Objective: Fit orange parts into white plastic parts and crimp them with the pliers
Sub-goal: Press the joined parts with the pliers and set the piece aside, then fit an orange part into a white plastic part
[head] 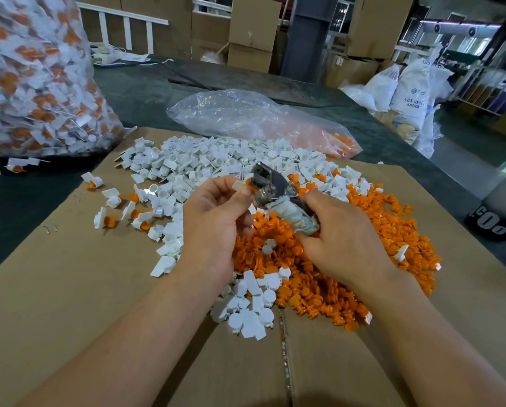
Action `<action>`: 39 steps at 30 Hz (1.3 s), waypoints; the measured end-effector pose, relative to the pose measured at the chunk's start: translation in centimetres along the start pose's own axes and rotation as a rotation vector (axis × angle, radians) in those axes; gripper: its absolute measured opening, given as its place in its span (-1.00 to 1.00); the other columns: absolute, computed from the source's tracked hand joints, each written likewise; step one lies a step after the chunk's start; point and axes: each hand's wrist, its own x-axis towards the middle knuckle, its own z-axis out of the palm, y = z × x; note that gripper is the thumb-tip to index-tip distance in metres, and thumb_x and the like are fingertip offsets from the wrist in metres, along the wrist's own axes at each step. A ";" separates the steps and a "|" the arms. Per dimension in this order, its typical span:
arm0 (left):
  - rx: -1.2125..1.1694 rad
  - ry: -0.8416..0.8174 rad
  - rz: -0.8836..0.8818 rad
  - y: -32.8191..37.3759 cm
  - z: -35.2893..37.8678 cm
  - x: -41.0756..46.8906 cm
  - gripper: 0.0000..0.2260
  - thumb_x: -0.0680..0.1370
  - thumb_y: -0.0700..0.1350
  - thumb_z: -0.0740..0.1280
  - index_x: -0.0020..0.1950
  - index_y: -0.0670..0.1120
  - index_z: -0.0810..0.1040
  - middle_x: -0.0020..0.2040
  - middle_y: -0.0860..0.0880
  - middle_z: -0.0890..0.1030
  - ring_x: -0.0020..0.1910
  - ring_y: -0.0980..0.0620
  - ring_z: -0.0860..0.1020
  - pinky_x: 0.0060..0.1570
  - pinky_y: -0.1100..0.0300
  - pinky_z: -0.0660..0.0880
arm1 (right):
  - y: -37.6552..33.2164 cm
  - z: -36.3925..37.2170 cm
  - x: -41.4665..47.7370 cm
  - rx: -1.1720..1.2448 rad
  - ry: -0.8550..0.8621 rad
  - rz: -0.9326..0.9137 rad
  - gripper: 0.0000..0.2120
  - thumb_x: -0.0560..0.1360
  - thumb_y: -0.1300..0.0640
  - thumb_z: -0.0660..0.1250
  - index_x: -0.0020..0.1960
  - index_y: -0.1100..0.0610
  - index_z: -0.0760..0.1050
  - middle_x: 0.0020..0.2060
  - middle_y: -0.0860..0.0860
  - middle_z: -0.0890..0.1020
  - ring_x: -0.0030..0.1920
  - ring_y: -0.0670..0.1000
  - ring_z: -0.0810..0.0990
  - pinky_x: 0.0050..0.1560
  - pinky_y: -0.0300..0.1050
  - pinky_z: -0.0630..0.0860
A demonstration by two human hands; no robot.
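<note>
My left hand (216,212) pinches a white plastic part with an orange part fitted in it (243,185), held up against the jaws of the metal pliers (267,183). My right hand (338,239) grips the pliers by their cloth-wrapped handles. Under both hands a heap of loose white parts (204,168) spreads across the far and left side of the cardboard sheet (99,289). A heap of orange parts (348,277) lies to the right and near side. Several joined white-and-orange pieces (140,214) lie scattered at the left.
A big clear bag full of joined pieces (37,80) stands at the far left on the dark table (146,95). A flatter clear bag with some orange parts (263,121) lies behind the heaps. Cardboard boxes and white sacks (410,89) stand beyond the table.
</note>
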 end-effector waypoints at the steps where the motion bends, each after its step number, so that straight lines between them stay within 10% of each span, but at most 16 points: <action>1: -0.043 -0.001 -0.030 0.0 0.0 0.0 -0.86 0.49 -0.32 0.30 -0.23 -0.13 0.49 -0.49 0.06 0.51 -0.55 0.14 0.44 -0.57 0.32 0.41 | 0.3 0.0 0.1 -0.004 0.018 0.014 -0.83 0.42 0.15 0.34 -0.15 0.05 0.33 -0.36 -0.13 0.35 -0.35 -0.08 0.33 -0.42 -0.18 0.20; 13: -0.825 0.410 -0.201 2.2 -3.3 3.2 -0.72 0.62 -0.07 0.14 -0.27 -0.11 0.37 -0.49 0.00 0.51 -0.52 0.12 0.52 -0.51 0.34 0.44 | 3.6 1.0 1.2 -0.219 0.051 0.201 -0.43 0.37 -0.17 0.40 0.28 0.07 0.41 0.13 0.03 0.54 0.15 0.04 0.44 0.19 -0.09 0.29; 22: -0.939 0.458 -0.208 2.6 -4.2 3.6 -0.78 0.63 -0.10 0.11 -0.11 -0.17 0.43 -0.43 -0.02 0.51 -0.53 0.11 0.51 -0.54 0.35 0.41 | 4.1 1.1 1.4 -0.209 -0.060 0.279 -0.22 0.24 -0.39 0.31 0.33 0.04 0.39 0.20 0.05 0.52 0.20 0.08 0.44 0.17 -0.02 0.34; 26: -0.214 0.331 -0.240 2.6 -3.5 3.2 -0.93 0.53 -0.22 0.28 -0.15 -0.14 0.51 -0.44 0.02 0.53 -0.56 0.18 0.45 -0.58 0.37 0.36 | 4.2 1.2 1.6 -0.222 -0.110 0.271 -0.28 0.22 -0.40 0.31 0.21 0.04 0.46 0.08 0.02 0.57 0.09 0.05 0.48 -0.01 -0.08 0.35; 32: 1.096 0.002 0.203 0.8 -3.0 2.0 -0.91 0.45 -0.15 0.37 -0.18 0.05 0.55 -0.26 0.16 0.52 -0.26 0.14 0.49 -0.26 0.20 0.41 | 4.6 1.4 1.7 -0.190 -0.139 0.316 -0.22 0.24 -0.39 0.31 0.31 0.05 0.39 0.22 0.04 0.49 0.22 0.06 0.42 0.13 -0.03 0.36; 39: 1.463 -0.099 0.140 0.2 -3.2 2.7 -0.74 0.44 -0.15 0.30 0.11 0.00 0.61 0.12 -0.04 0.56 0.09 -0.06 0.50 -0.02 0.10 0.43 | 4.2 1.0 1.5 -0.120 -0.046 0.287 -0.36 0.33 -0.34 0.26 0.27 0.04 0.45 0.21 0.03 0.49 0.22 0.03 0.40 0.12 -0.09 0.32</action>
